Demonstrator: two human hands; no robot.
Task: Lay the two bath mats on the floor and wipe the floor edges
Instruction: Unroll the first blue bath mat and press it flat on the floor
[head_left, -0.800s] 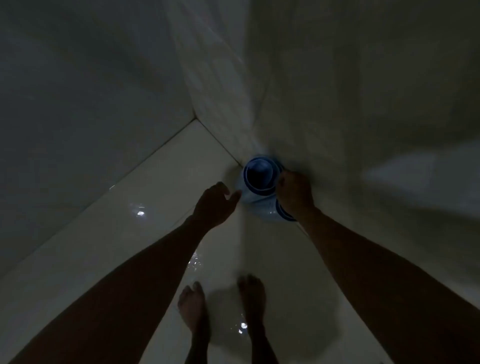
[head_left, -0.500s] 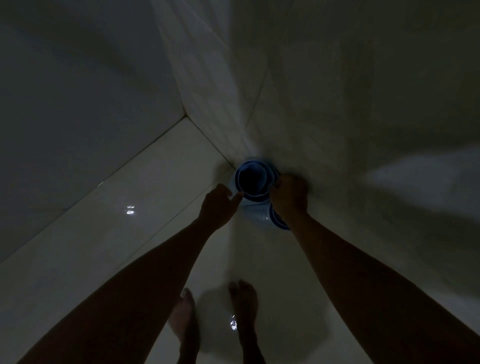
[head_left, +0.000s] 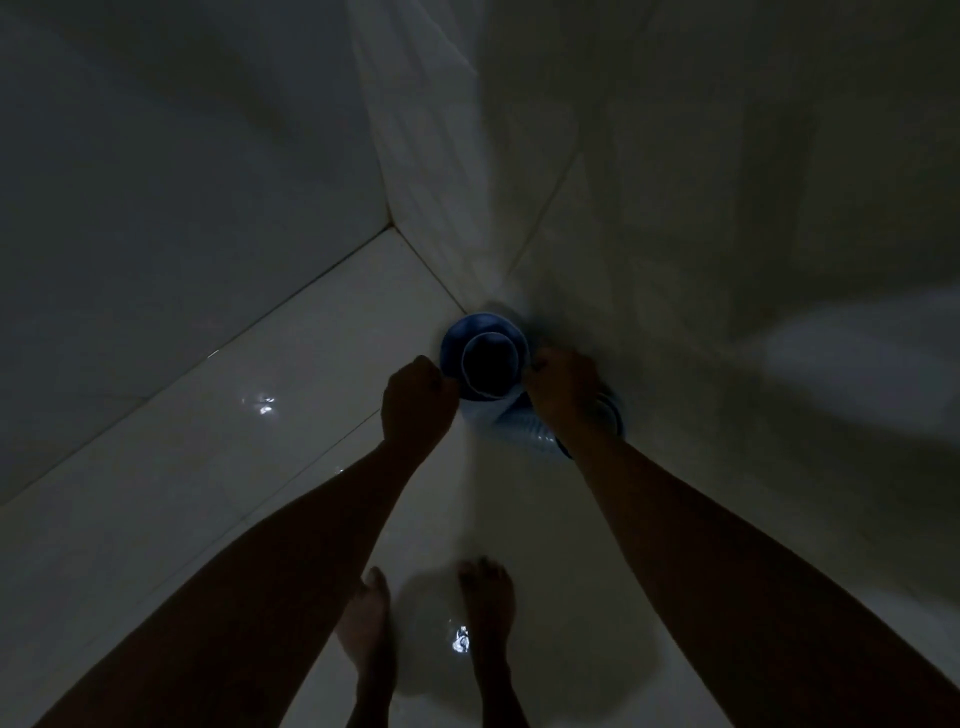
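The room is very dark. A rolled blue bath mat (head_left: 485, 358) stands upright in the corner where the walls meet, and I look down into its open spiral top. Its pale textured outer side (head_left: 519, 426) shows below the top. My left hand (head_left: 415, 402) is closed in a fist on the roll's left rim. My right hand (head_left: 563, 389) grips the right rim. A second blue curved edge (head_left: 614, 415) shows just behind my right wrist; I cannot tell whether it is another roll or part of the same mat.
Glossy pale floor tiles (head_left: 249, 493) stretch left and toward me, with small light reflections. Tiled walls (head_left: 182, 208) close the corner on the left and right. My bare feet (head_left: 371, 618) (head_left: 485, 597) stand on the floor below the roll.
My left hand, open beside the roll before, has closed on its left rim. The right hand has kept its grip. The view has shifted slightly.
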